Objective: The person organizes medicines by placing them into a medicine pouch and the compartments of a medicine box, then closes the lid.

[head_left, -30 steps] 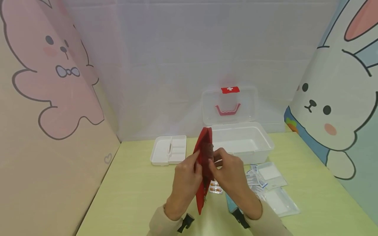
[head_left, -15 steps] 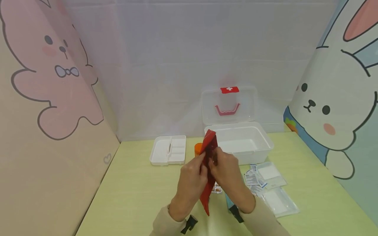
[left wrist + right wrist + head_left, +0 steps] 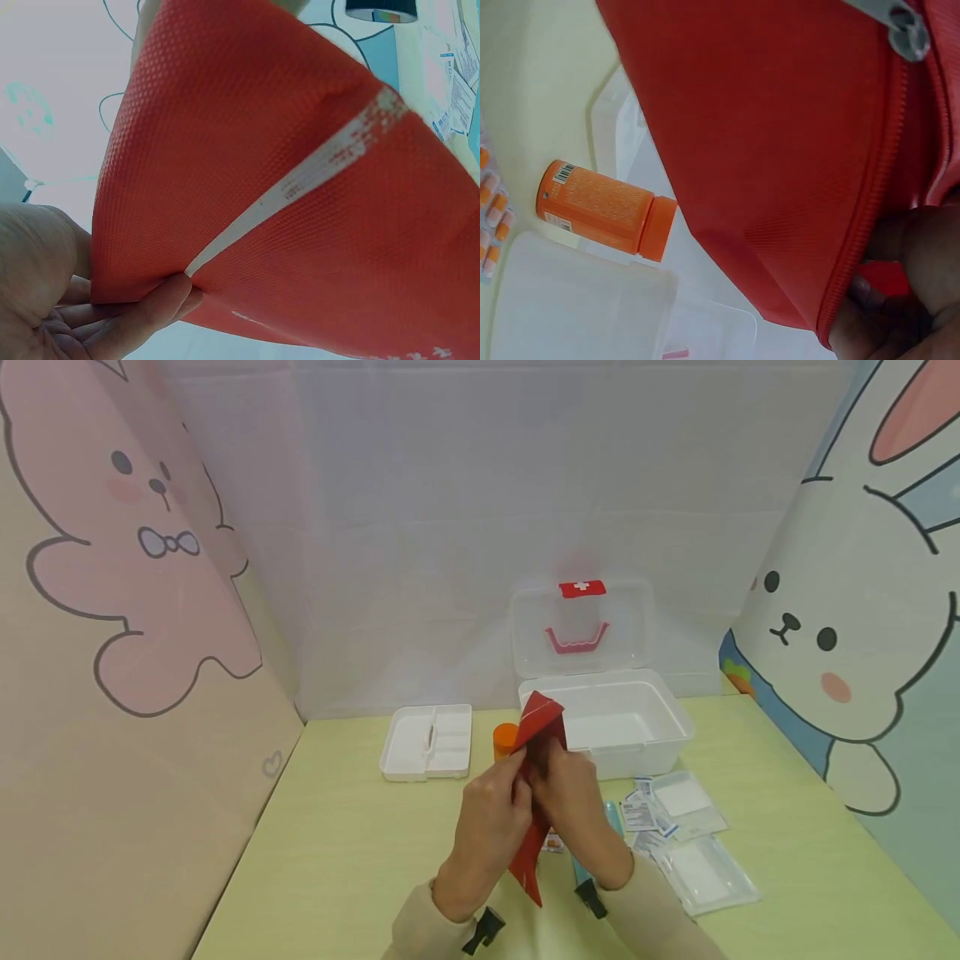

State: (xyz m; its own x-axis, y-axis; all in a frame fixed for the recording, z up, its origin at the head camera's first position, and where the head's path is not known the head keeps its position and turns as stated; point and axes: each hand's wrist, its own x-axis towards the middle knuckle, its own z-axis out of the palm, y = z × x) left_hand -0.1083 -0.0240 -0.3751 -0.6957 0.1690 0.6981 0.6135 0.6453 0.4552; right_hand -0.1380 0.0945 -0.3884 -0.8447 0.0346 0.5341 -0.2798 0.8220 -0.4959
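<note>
Thumb and fingers of the left hand pinch the left side of a red zippered pouch, held up over the table. The right hand has its fingers curled in the unzipped mouth; their tips are hidden, so I cannot tell whether they grip anything. A clear plastic case lies near right, a capsule blister pack beneath the pouch. Farther, an orange bottle stands between a white compartment tray, far left, and an open white first-aid box.
</note>
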